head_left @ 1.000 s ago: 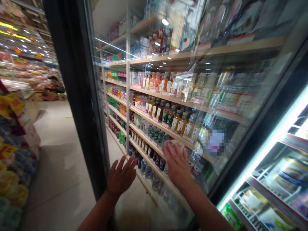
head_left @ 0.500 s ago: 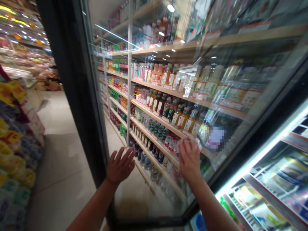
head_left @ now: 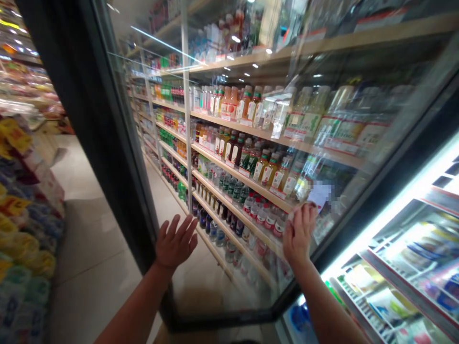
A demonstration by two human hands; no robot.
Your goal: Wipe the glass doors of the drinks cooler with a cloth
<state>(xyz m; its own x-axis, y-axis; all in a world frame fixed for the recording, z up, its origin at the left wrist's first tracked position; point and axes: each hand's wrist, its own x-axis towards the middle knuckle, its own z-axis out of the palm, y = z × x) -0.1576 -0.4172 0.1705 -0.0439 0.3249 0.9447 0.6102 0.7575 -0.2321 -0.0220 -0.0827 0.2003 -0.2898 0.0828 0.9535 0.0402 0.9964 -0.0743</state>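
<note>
Before me a glass door (head_left: 247, 291) in a black frame stands swung out from a lit refrigerated case. My left hand (head_left: 175, 242) has its fingers spread, by the glass close to the frame's left side, and nothing is in it. At the lower right of the pane, my right hand (head_left: 300, 234) is closed on a white cloth (head_left: 291, 217), pressed at the glass. Only small edges of the cloth show around the fingers. Just above that hand is a pale blurred patch on the glass, too unclear to name.
Through the glass appear shelves of bottled drinks (head_left: 272, 172), mixed with reflections. To the right, the lit case (head_left: 394, 286) holds packaged goods on racks. A stack of yellow and blue packages (head_left: 21, 243) borders the tiled aisle (head_left: 89, 229) on the left.
My right hand has moved to the right across the glass with the cloth. My left hand has stayed near the frame, still spread. The view has shifted slightly.
</note>
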